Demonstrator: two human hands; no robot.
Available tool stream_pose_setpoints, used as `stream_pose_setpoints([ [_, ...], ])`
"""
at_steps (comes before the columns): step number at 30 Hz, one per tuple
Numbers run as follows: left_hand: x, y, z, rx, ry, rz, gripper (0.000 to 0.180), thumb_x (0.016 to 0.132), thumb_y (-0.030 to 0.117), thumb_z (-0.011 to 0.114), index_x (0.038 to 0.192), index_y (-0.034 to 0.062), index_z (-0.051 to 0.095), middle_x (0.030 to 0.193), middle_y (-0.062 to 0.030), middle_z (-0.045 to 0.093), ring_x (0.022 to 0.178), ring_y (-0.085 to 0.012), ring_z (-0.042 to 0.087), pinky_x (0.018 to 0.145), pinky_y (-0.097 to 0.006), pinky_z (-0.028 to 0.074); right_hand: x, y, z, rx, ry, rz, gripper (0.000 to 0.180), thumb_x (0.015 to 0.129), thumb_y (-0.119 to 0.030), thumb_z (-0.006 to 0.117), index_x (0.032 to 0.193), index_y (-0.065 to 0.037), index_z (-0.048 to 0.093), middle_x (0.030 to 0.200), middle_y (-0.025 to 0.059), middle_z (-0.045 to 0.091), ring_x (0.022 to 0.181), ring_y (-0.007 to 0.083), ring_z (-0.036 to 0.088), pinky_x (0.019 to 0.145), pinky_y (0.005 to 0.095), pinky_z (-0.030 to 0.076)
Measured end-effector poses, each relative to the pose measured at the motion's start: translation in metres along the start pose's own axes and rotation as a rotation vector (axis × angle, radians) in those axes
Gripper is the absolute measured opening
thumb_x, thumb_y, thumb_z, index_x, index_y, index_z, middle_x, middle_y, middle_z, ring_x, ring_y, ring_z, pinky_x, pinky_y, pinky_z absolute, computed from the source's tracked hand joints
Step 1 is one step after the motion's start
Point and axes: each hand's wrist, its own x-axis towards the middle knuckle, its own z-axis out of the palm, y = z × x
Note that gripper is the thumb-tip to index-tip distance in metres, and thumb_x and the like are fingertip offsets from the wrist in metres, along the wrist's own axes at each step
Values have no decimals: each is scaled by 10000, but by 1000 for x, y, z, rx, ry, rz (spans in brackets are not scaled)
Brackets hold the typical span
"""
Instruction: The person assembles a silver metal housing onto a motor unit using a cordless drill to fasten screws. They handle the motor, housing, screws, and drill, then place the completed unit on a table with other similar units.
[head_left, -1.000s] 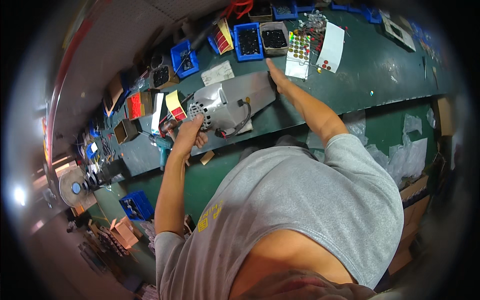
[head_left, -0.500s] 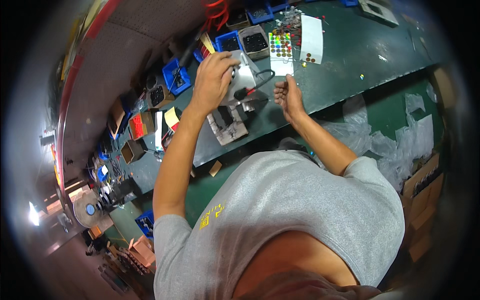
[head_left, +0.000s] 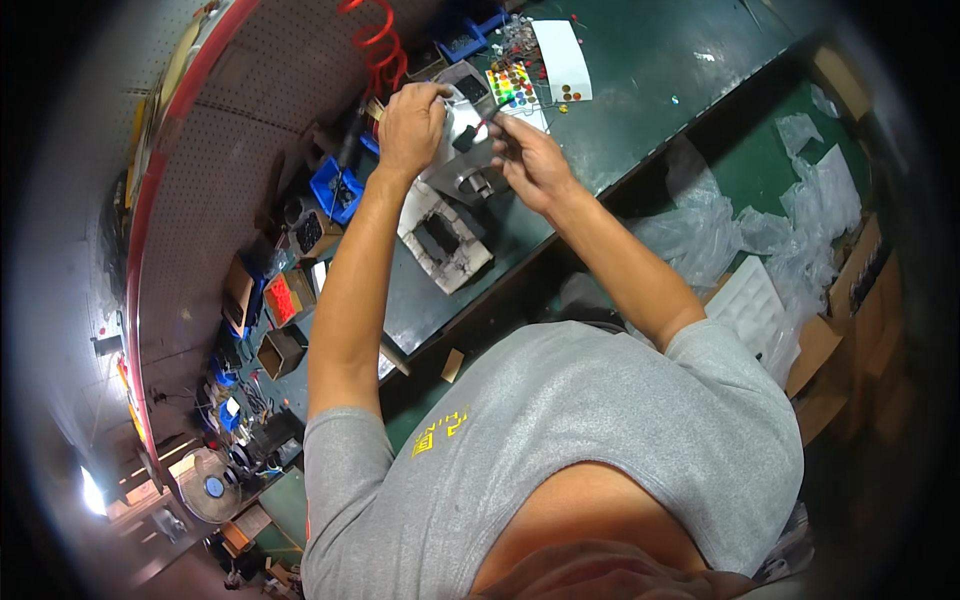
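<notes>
My left hand [head_left: 412, 128] curls over the left side of a shiny silver metal device [head_left: 460, 118], gripping it. A short round metal shaft [head_left: 476, 184] sticks out at its near end. On the device's right, my right hand [head_left: 535, 165] pinches a black cable [head_left: 488, 120] with a bit of red on it. The fingertips partly cover the cable's end. Close in front of the device lies a worn, whitish rectangular frame [head_left: 465, 265] with an opening in its middle.
Behind the device are a sheet of shiny round stickers [head_left: 530, 117], a white sheet [head_left: 562, 62] and blue bins [head_left: 460, 42]. Left stand another blue bin [head_left: 336, 190] and a box of red parts [head_left: 285, 297]. A red coiled hose [head_left: 385, 55] hangs above. Plastic bags [head_left: 700, 220] lie beyond the bench edge.
My right hand has moved in leftward from beside the device and closed on the black cable. My left hand stays on the device. The whole view has shifted and turned somewhat.
</notes>
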Motion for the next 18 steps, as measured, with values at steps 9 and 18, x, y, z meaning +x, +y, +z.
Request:
stream_pose_setpoints([
  [9,-4,2,-4,66,-98,-77,280,980,230,461,1121,136,684,1148,-139,638,1090,-350,578,957,-451,458,-16,20,-29,74,-53,-3,190,1019,-308,579,997,-125,625,891,3,638,813,139,621,718,311,516],
  [18,-4,4,3,131,-57,-100,252,951,264,499,1089,167,685,1113,-133,653,1064,-354,596,920,-483,478,-41,72,-102,-328,-34,148,230,997,-237,625,1122,-50,669,893,5,645,786,97,613,721,289,564],
])
